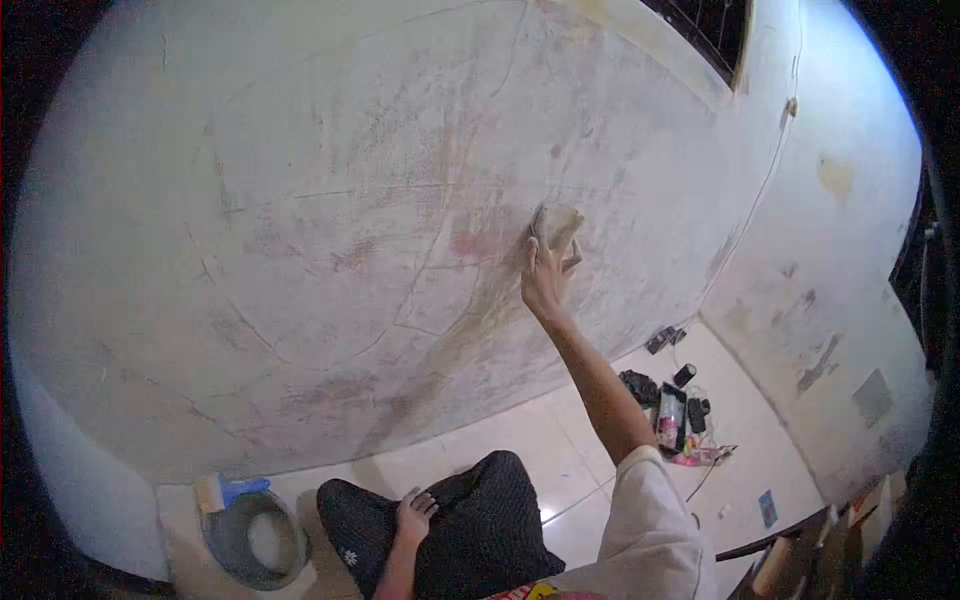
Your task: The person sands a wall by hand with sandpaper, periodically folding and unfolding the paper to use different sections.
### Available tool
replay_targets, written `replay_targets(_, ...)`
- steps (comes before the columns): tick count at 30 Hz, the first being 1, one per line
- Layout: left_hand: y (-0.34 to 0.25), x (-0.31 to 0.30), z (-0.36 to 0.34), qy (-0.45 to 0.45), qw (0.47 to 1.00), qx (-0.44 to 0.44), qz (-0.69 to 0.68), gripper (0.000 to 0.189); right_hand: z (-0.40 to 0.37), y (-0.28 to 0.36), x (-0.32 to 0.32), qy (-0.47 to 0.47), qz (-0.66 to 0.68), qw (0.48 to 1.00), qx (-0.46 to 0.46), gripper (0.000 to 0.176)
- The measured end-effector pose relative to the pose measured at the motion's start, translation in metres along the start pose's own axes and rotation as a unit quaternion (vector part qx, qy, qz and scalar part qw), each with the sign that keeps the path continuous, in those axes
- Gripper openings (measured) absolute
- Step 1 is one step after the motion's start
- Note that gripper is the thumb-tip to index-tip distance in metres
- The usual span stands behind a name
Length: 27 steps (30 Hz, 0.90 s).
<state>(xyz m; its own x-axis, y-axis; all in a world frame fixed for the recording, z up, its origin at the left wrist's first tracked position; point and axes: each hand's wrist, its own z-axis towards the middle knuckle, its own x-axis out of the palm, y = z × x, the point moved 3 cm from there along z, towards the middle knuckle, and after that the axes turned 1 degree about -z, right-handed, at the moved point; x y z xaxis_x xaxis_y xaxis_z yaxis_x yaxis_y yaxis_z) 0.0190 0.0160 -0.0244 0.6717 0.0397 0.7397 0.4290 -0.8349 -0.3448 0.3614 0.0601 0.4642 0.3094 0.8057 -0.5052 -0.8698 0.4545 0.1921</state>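
My right hand (548, 270) reaches up to the stained, cracked white wall (330, 180), its fingers closed on a beige-grey folded pad (560, 225) held at the wall's surface. The exact kind of this pad is hard to tell. Reddish and grey patches show on the wall around it. Down below, my left hand (415, 515) rests on my dark-clothed leg (485, 515), fingers laid over the fabric and holding nothing.
A grey bucket (218, 548) stands on the tiled floor by the wall at lower left. A brush with a blue handle (243, 489) lies across its rim. Cables and small dark objects (697, 412) clutter the right corner. A thin cable (760, 200) runs up the wall corner.
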Motion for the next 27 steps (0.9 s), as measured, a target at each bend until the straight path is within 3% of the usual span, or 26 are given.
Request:
replay_targets(3,-0.001,0.0,0.001,0.004,1.0,0.004,0.0,0.038,0.015,0.018,-0.013,0.009,0.055,0.995,0.08,0.053)
replay_targets(5,0.001,-0.001,0.002,0.003,1.0,0.0,-0.007,0.039,0.046,0.007,-0.02,-0.027,0.065,0.998,-0.003,0.053)
replay_targets(6,0.0,-0.001,0.002,0.005,1.0,0.003,-0.002,0.039,0.065,0.002,-0.029,-0.032,0.067,0.997,0.0,0.053)
replay_targets(8,-0.001,0.0,0.0,0.035,0.999,0.002,0.013,0.039,0.095,-0.001,-0.047,0.028,0.094,0.995,-0.022,0.051)
replay_targets(9,0.0,0.002,0.001,0.049,0.999,0.007,0.02,0.039,0.096,-0.003,-0.049,0.023,0.096,0.995,-0.016,0.051)
replay_targets(11,0.002,-0.007,0.016,0.032,0.999,-0.007,0.025,0.039,0.093,-0.014,-0.047,0.006,-0.036,0.999,-0.002,0.05)
replay_targets(15,0.005,-0.003,0.009,0.011,0.999,-0.016,0.028,0.04,0.044,-0.004,-0.041,-0.034,0.021,0.996,-0.074,0.049)
replay_targets(18,0.002,-0.004,0.008,0.013,1.0,-0.015,0.022,0.037,0.028,-0.002,-0.022,-0.042,0.004,0.997,-0.059,0.051)
replay_targets(20,0.001,0.004,0.001,0.009,1.0,-0.014,0.018,0.037,0.031,0.0,-0.021,-0.003,-0.005,1.0,0.002,0.051)
replay_targets(22,-0.003,0.004,-0.004,0.007,1.0,-0.012,0.015,0.036,0.034,-0.005,-0.024,0.109,0.085,0.989,0.047,0.048)
replay_targets(23,-0.002,0.003,-0.004,0.004,1.0,-0.013,0.016,0.036,0.037,-0.007,-0.019,0.106,0.085,0.99,0.046,0.048)
replay_targets(25,0.0,0.003,0.003,-0.021,0.999,-0.025,0.016,0.037,0.042,-0.006,-0.02,0.002,0.015,1.0,-0.001,0.047)
replay_targets(27,0.0,0.003,0.007,-0.014,0.999,-0.025,0.022,0.037,0.045,-0.001,-0.025,-0.013,0.012,1.0,-0.011,0.047)
